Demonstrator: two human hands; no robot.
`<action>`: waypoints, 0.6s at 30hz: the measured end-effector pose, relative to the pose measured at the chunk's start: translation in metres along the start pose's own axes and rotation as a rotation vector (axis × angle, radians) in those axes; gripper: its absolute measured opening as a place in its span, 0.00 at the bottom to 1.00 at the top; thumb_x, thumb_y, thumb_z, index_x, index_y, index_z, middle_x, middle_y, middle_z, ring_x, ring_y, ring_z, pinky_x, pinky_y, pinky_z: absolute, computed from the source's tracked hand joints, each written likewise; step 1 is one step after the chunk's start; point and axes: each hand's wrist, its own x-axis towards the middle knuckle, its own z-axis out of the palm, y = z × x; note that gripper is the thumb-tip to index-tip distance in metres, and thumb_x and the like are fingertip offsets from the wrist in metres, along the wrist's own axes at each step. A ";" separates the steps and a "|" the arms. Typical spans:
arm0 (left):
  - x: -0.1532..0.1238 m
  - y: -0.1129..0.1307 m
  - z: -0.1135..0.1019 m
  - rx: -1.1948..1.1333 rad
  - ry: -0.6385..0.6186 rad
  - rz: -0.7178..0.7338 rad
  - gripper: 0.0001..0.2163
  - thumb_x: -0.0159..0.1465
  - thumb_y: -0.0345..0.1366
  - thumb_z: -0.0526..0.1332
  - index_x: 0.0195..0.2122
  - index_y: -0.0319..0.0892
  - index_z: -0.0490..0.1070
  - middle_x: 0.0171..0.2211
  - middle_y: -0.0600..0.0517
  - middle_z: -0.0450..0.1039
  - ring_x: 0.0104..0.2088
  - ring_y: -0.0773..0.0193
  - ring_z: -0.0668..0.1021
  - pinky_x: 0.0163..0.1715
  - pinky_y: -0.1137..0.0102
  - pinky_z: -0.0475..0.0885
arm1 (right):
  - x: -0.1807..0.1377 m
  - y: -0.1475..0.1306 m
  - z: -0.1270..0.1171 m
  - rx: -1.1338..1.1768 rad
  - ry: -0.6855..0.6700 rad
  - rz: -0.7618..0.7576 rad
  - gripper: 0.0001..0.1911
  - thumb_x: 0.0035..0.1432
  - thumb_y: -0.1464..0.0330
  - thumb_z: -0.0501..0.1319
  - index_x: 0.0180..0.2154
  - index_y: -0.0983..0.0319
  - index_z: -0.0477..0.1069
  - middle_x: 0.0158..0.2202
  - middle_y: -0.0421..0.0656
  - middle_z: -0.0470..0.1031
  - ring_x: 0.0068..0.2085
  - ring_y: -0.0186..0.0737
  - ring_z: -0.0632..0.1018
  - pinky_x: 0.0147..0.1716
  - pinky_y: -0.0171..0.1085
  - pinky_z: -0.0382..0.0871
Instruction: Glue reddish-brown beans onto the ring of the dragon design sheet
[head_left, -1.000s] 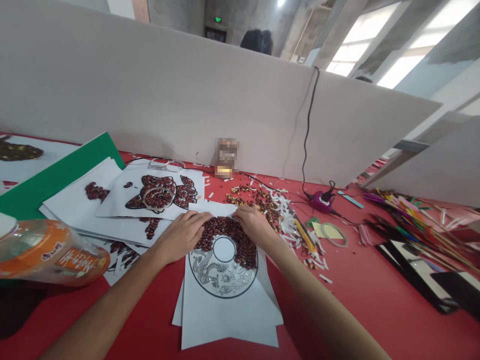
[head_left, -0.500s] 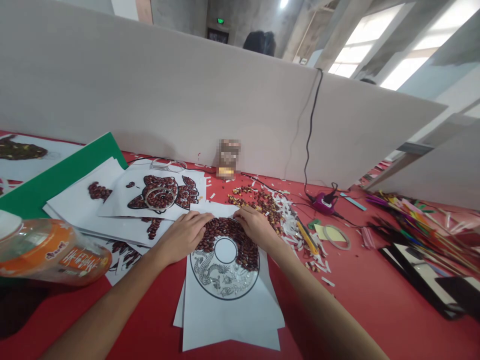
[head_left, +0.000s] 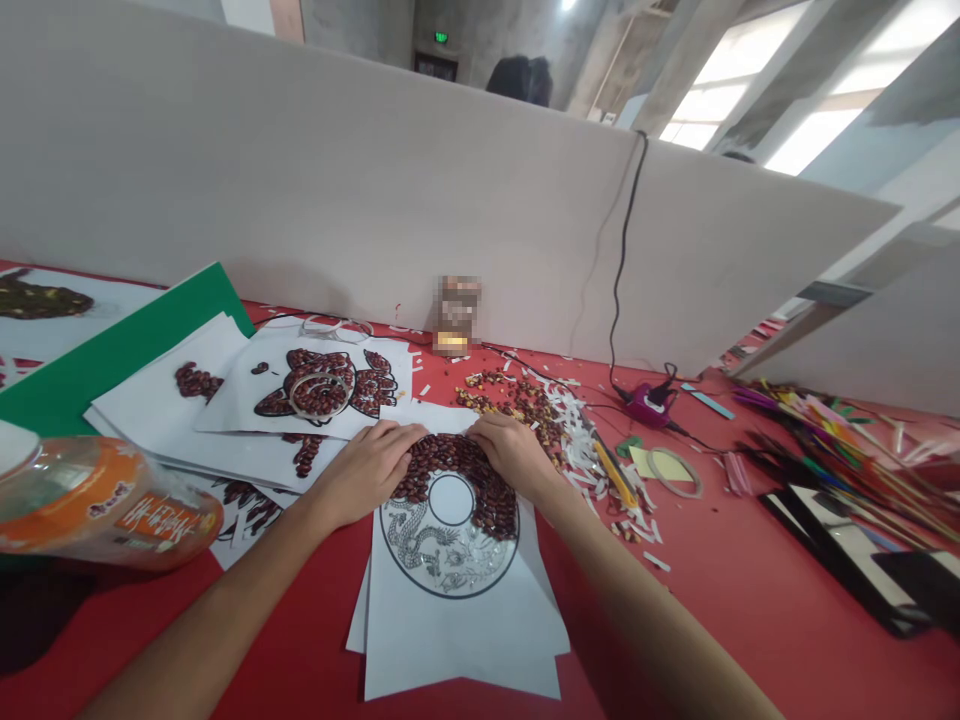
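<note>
A white sheet (head_left: 465,640) lies in front of me, printed with a ring-shaped dragon design. Dark red-brown beans (head_left: 495,505) cover the ring's upper part and right side; the dragon drawing (head_left: 420,535) shows bare below. My left hand (head_left: 379,465) rests at the ring's upper left, fingers bent and held together, touching the beans and paper. At the upper right, my right hand (head_left: 506,450) has its fingers curled down onto the bean edge. Both hands are closed, and their fingertips point toward each other. What lies under the fingertips is hidden.
To the left are a plastic jar (head_left: 112,505), bean-covered pictures (head_left: 322,385) and a green board (head_left: 142,350). Loose beans (head_left: 517,400), paper scraps (head_left: 581,440) and a yellow cutter (head_left: 615,475) lie to the right, near a purple power adapter (head_left: 649,405) and colourful sticks (head_left: 847,440).
</note>
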 end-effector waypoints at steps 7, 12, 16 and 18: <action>0.000 0.001 -0.002 -0.003 -0.001 -0.005 0.21 0.74 0.33 0.48 0.67 0.47 0.60 0.64 0.51 0.68 0.59 0.57 0.68 0.60 0.58 0.66 | 0.001 0.007 -0.001 0.053 0.041 0.065 0.07 0.66 0.75 0.61 0.38 0.60 0.78 0.38 0.43 0.81 0.39 0.38 0.80 0.40 0.34 0.70; 0.000 0.000 -0.001 -0.009 -0.006 -0.006 0.21 0.74 0.33 0.48 0.67 0.47 0.59 0.64 0.52 0.68 0.59 0.57 0.68 0.60 0.58 0.66 | 0.002 0.007 0.001 0.046 0.037 0.087 0.07 0.65 0.75 0.62 0.38 0.59 0.78 0.39 0.43 0.81 0.40 0.39 0.80 0.41 0.35 0.70; 0.000 0.000 -0.001 -0.017 -0.003 -0.007 0.22 0.73 0.33 0.49 0.68 0.48 0.59 0.65 0.51 0.68 0.60 0.56 0.68 0.60 0.58 0.66 | 0.003 0.004 0.000 0.019 0.017 0.080 0.08 0.66 0.74 0.61 0.38 0.59 0.79 0.39 0.44 0.81 0.42 0.41 0.80 0.42 0.35 0.70; 0.000 0.000 -0.001 -0.020 -0.003 -0.005 0.22 0.73 0.33 0.49 0.68 0.48 0.59 0.64 0.51 0.68 0.60 0.56 0.68 0.60 0.57 0.66 | 0.004 0.003 -0.001 0.009 0.009 0.074 0.08 0.66 0.74 0.61 0.39 0.59 0.79 0.40 0.44 0.81 0.42 0.41 0.80 0.42 0.35 0.70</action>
